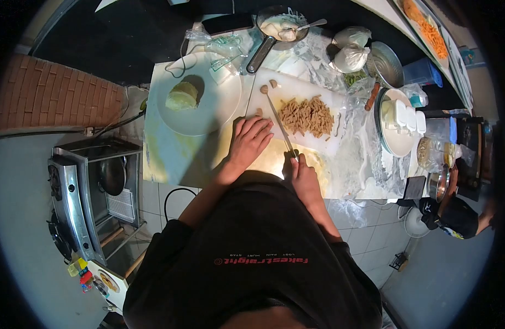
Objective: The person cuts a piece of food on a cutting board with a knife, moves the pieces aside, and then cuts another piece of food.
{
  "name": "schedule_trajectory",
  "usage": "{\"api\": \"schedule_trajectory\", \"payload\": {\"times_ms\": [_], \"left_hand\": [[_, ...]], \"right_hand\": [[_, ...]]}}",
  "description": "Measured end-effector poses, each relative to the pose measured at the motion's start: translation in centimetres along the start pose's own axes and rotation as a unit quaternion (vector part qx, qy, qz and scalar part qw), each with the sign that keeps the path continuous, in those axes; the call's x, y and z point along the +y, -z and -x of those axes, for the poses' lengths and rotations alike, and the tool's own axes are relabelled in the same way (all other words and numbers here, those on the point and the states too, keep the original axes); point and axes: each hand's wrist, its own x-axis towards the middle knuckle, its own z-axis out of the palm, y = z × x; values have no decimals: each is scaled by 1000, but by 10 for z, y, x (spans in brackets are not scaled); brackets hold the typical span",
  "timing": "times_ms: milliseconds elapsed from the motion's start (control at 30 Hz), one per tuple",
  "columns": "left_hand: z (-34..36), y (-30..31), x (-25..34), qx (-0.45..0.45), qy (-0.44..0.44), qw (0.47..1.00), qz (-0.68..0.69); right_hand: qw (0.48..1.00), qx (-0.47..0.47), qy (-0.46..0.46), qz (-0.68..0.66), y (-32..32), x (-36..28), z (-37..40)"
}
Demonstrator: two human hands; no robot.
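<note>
My right hand [304, 174] is closed around the handle of a kitchen knife [280, 123]. Its blade points away from me over the white cutting board [340, 101], between my left hand and a pile of thin light-brown strips [307, 117]. My left hand [252, 141] lies with fingers stretched out at the board's near left edge. Just beyond its fingertips is a small brown piece [259, 112]. Near the knife tip lie a brown rounded piece [264, 89] and another small piece [273, 83]. Nothing shows in my left hand.
Left of the board, a large plate [222, 104] holds a cut cabbage [182, 96]. A pan [261, 54] with white mixture and a spoon stands behind. At right are tied plastic bags [351, 57], a metal bowl [385, 63] and white containers [401, 115]. Another person [455, 216] is at far right.
</note>
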Motion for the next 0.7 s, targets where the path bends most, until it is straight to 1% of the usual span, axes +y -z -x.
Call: {"api": "schedule_trajectory", "payload": {"times_ms": [133, 200, 500, 700], "left_hand": [[2, 0, 0, 9, -8, 1000, -8], [3, -2, 0, 10, -6, 1000, -13], [3, -4, -1, 17, -19, 1000, -18], [4, -4, -2, 14, -12, 1000, -6]], "right_hand": [[1000, 19, 3, 6, -5, 7, 3], [1000, 9, 14, 9, -5, 5, 6], [1000, 8, 10, -13, -4, -7, 9], [1000, 4, 16, -11, -6, -7, 10]]}}
